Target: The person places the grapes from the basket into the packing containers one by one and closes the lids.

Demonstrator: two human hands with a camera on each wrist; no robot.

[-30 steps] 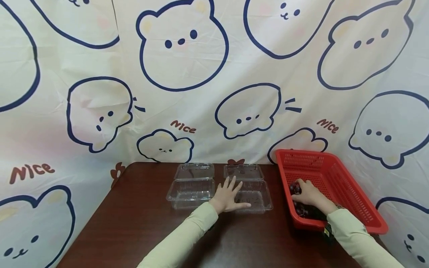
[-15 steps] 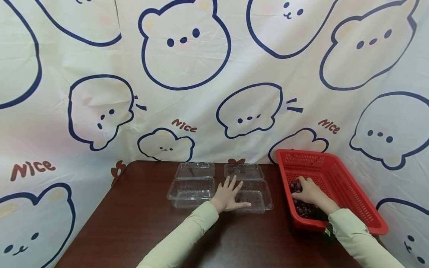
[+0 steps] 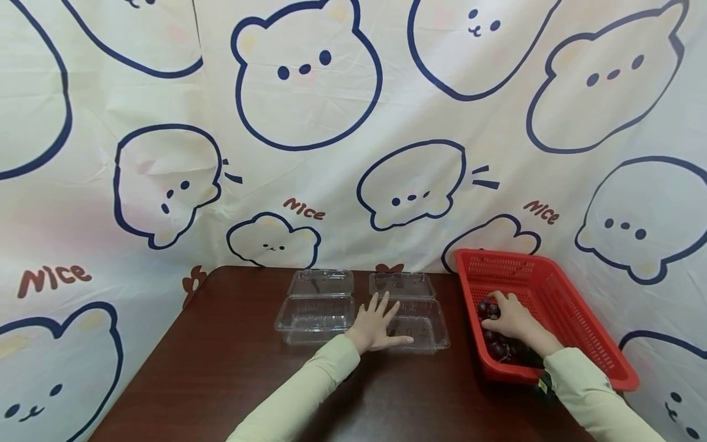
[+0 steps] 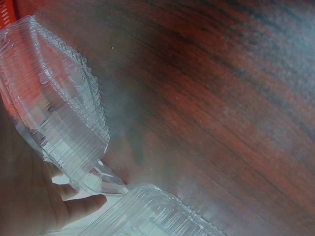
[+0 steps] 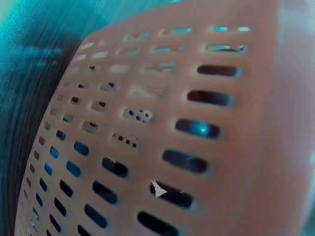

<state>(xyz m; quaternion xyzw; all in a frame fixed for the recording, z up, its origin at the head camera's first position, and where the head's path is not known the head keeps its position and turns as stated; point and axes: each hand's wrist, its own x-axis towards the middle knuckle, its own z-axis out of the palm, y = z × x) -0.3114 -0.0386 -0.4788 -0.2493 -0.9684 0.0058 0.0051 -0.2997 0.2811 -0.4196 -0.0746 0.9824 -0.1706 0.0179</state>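
R hand (image 3: 510, 319) is down in the red basket (image 3: 580, 319), at its left wall, fingers & thumb curled round a few dark grapes (image 3: 488, 309), pinching them. Held grapes sit at the fingertips, L of the palm, nr the left rim. Other grapes (image 3: 499, 351) lie just below, under the palm & wrist, partly hidden; the pile's long axis follows that left wall, far end to near end. Can't tell which way the stems point.

Basket is on the R side of the worktop (image 3: 221, 368), long axis running from far L to near R, mouth up. R wrist cam is mostly filled by its slotted wall (image 5: 147, 128).

L hand (image 3: 375, 325) is palm down, fingers spread wide & straight, pointing away from the person, thumb out to the R. It's over the left part of the right box (image 3: 425, 322); exact contact w/ the rim unclear. Left box (image 3: 315, 322) is just beside, L of the hand. Both boxes are clear plastic, mouths up, lids folded back to the far side, so each lid-plus-base runs straight away from the person. L wrist cam shows both close up, w/ a bit of red basket in the top L corner.

Pale sleeves (image 3: 298, 399) on both arms. Patterned cloth (image 3: 293, 116) hangs behind the worktop, w/ bear outlines & "Nice" lettering.
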